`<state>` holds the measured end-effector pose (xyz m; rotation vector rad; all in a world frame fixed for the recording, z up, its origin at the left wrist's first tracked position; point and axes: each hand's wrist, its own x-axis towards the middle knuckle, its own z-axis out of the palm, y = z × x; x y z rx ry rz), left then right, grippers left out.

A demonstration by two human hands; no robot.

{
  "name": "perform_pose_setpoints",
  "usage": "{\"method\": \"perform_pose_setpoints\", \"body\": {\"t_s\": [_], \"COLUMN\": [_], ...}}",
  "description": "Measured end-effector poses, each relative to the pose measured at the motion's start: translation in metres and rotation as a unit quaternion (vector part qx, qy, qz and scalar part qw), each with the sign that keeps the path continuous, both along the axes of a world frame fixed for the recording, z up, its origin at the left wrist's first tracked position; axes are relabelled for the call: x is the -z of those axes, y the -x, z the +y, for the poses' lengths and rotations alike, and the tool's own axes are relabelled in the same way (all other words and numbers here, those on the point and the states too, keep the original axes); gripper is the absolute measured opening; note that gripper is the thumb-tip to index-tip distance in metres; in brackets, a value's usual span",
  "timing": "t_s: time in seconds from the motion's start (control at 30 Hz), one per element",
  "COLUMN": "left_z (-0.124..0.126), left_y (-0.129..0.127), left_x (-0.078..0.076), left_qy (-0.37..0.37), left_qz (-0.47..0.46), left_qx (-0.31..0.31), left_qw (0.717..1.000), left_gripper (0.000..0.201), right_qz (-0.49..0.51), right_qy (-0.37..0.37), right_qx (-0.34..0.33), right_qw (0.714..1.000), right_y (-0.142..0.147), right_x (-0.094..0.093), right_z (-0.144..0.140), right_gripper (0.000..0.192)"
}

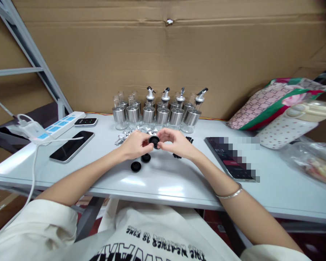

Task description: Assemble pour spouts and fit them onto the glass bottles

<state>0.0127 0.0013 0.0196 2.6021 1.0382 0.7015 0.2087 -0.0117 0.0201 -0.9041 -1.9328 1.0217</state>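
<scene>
Between my two hands is a round black stopper (154,141), ribbed and with a pale rim, held up over the table. My left hand (137,145) pinches it from the left, and my right hand (175,142) grips its right side with thumb and fingers. Two loose black stoppers, one (146,157) just below my left hand and another (136,166) nearer the front, lie on the tabletop. Silver spout parts (124,136) are heaped behind my left hand. Small black pieces (189,139) lie partly hidden by my right hand.
Glass bottles with steel sleeves (133,113) stand in rows at the back; several carry pour spouts (165,94). On the left are a phone (72,146), a power strip (60,125) and a small device (86,122). A larger phone (228,159), a tumbler (290,127) and bags are on the right.
</scene>
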Motion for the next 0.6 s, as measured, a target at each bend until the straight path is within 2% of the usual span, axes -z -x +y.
{"method": "perform_pose_setpoints", "body": {"t_s": [0.17,0.37,0.6], "left_z": [-0.0008,-0.0021,-0.0031], "left_y": [-0.0015,-0.0022,-0.0033], "left_x": [0.0012,0.0005,0.0004], "left_qy": [-0.003,-0.006,0.004], "left_qz": [-0.013,-0.021,-0.022], "left_qx": [-0.011,-0.015,-0.002], "left_qw": [1.0,1.0,1.0], "left_gripper": [0.023,0.024,0.023], "right_qz": [-0.024,-0.078,-0.117], "right_qy": [-0.041,-0.056,-0.068], "right_qx": [0.0,-0.011,-0.01], "right_qw": [0.999,0.995,0.991], "right_y": [0.0018,0.0034,0.0023], "right_x": [-0.0026,0.0007,0.0001], "right_z": [-0.0033,-0.0032,-0.0035], "right_gripper": [0.019,0.009,0.01]}}
